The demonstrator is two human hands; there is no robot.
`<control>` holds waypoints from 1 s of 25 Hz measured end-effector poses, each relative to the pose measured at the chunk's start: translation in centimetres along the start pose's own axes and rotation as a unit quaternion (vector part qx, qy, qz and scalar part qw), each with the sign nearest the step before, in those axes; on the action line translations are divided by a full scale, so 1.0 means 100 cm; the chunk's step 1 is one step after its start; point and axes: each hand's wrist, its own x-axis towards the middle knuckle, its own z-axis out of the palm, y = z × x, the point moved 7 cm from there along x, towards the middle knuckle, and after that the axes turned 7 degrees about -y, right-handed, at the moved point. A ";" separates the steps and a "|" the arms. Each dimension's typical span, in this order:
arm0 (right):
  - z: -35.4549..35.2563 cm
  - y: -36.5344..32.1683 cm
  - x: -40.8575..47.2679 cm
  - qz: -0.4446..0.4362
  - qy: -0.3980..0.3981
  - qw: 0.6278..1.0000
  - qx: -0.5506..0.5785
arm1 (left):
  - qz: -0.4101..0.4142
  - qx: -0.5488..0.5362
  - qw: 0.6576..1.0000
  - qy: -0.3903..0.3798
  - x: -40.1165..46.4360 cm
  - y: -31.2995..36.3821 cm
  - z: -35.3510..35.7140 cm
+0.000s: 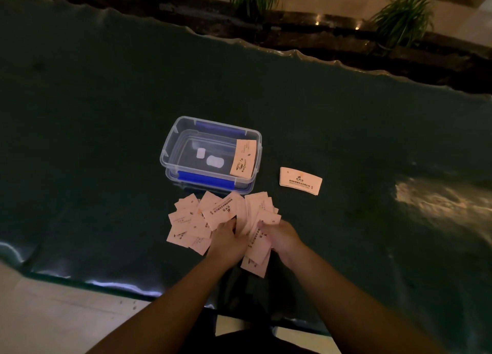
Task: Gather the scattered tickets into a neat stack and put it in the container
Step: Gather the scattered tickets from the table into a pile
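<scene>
Several pale pink tickets [191, 220] lie fanned and overlapping on the dark green table, just in front of a clear plastic container [170, 151] with blue clips. My left hand [226, 243] presses on the middle of the pile, gripping a few tickets. My right hand [279, 236] holds a loose bunch of tickets [257, 250] at the pile's right side. One ticket [243, 158] leans inside the container against its right wall. A small neat stack of tickets [300, 180] lies apart to the container's right.
The table [106, 114] is covered by a glossy dark green sheet with a wavy far edge. Potted plants [402, 18] stand beyond it. A bright glare patch [431, 199] sits at the right. The near table edge runs just in front of my forearms.
</scene>
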 end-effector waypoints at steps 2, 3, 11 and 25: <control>0.003 -0.002 -0.001 -0.007 0.012 1.000 -0.010 | -0.001 -0.020 1.000 -0.013 0.001 0.001 -0.001; 0.004 -0.003 -0.001 -0.008 0.014 1.000 -0.012 | -0.005 -0.030 0.999 -0.019 0.001 0.002 0.000; 0.018 -0.007 -0.005 0.003 -0.011 1.000 0.001 | -0.031 -0.110 0.991 -0.072 -0.001 0.010 0.010; 0.037 -0.010 -0.022 0.037 -0.078 0.969 0.233 | 0.092 0.186 0.977 0.042 0.002 0.011 -0.041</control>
